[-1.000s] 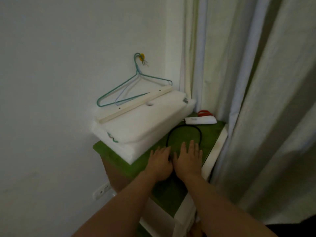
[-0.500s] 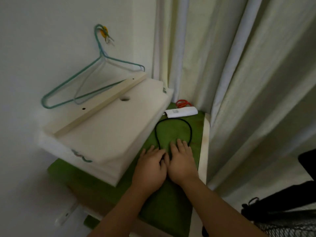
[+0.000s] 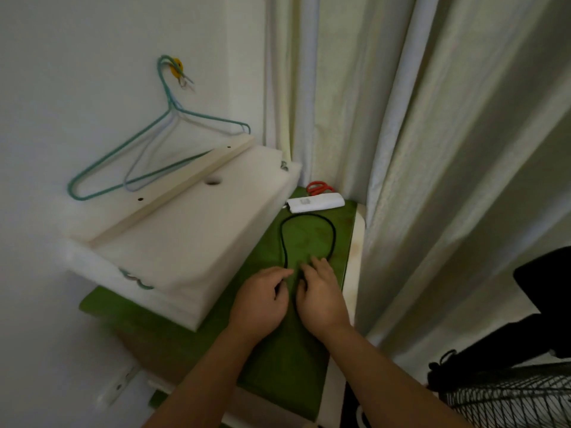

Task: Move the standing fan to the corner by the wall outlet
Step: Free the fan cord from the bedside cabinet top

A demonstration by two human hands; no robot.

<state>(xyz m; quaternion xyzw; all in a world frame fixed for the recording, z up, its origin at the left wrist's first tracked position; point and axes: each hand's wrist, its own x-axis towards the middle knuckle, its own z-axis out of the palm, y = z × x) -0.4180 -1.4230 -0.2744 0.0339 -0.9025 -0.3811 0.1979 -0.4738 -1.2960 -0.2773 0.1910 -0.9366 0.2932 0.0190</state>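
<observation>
1. Resting on the green cloth (image 3: 278,359) of the bench (image 3: 355,273), both hands sit side by side near a loop of thin black cord (image 3: 309,233); the left hand (image 3: 261,299) has its fingers curled in a loose pinch at the cord's left strand, though whether it truly grips it cannot be told, and the right hand (image 3: 321,295) lies flatter, fingers bent over the right strand.
2. The standing fan (image 3: 506,396) shows only as a black wire grille at the lower right corner, well apart from the hands and beyond the pale curtain (image 3: 432,180).
3. Half a second ago both hands lay flat and touching; now they are parted and the fingers have curled, and more of the grille has come into view.
4. White foam slabs (image 3: 185,236) carry a pale wooden strip (image 3: 173,193); thin teal wire hangers (image 3: 154,143) hang on the wall, and a white outlet (image 3: 116,387) sits low on it. A white oblong device (image 3: 316,202) and red scissor handles (image 3: 318,187) lie behind the cord.
</observation>
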